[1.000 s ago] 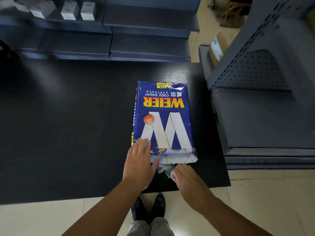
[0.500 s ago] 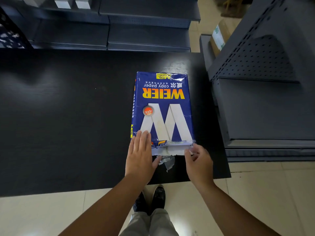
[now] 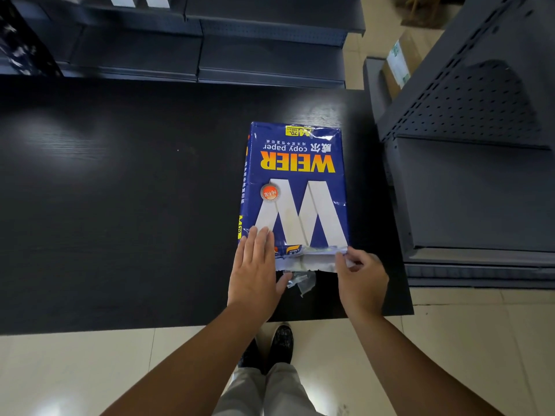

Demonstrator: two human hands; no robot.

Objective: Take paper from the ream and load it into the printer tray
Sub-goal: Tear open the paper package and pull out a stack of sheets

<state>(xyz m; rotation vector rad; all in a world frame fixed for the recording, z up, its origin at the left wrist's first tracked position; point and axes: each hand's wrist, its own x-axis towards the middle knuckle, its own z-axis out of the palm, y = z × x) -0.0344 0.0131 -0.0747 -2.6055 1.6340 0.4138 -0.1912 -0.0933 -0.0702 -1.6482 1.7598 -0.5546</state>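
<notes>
The ream (image 3: 295,190) lies flat on the black table (image 3: 120,190), near the table's right end and close to its near edge. Its wrapper is blue. The printing reads upside down from the wearer's side: "WEIER" in orange-yellow capitals, "copy paper" in white above it, and a row of Chinese characters that are too small to read. A large white "W" fills the middle of the top face. A round orange and silver seal (image 3: 269,193) sits on the left part of the ream, beside the "W". A yellow label (image 3: 297,132) at the far edge of the ream shows "A4" and "70"; the rest of it is illegible. The left side of the wrapper carries a yellow "A4 70" mark and a column of small characters.

The near end of the ream is torn open. White sheet edges (image 3: 309,261) show inside the torn wrapper. A crumpled scrap of wrapper (image 3: 300,280) lies on the table, touching the open end.

The left hand (image 3: 255,271) rests flat, fingers together and extended, on the near left corner of the ream. It grips nothing. The right hand (image 3: 360,280) is at the near right corner of the ream, with thumb and fingertips pinched on the torn wrapper edge.

Grey metal shelving (image 3: 480,190) stands to the right of the ream, beyond the table end. A cardboard box (image 3: 399,64) with a white and green label stands on the floor behind that shelving; its text is unreadable.
</notes>
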